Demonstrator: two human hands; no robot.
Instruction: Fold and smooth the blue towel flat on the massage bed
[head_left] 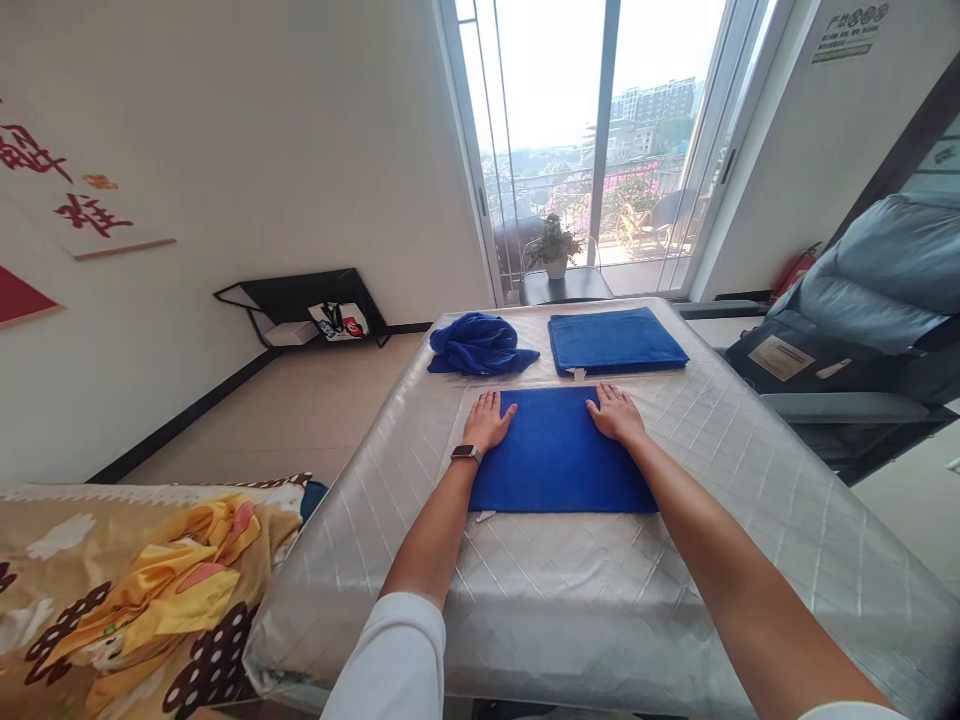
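A blue towel (559, 460), laid out as a flat rectangle, lies on the silvery quilted table cover (540, 590) in front of me. My left hand (487, 422) rests flat on its far left corner, fingers stretched out. On the far right corner lies my right hand (616, 412), also flat with the fingers extended. Just beyond, to the right, sits a neat stack of folded blue towels (619, 340) with a small pale tag at its near edge. A crumpled blue towel (480, 345) is heaped beyond my left hand.
At the lower left is a patterned blanket (45, 600) with yellow clothing (180, 570) on it. A grey recliner (862, 290) stands at the right. Past the table, a potted plant (555, 250) sits before the glass door. A black rack (300, 295) is by the left wall.
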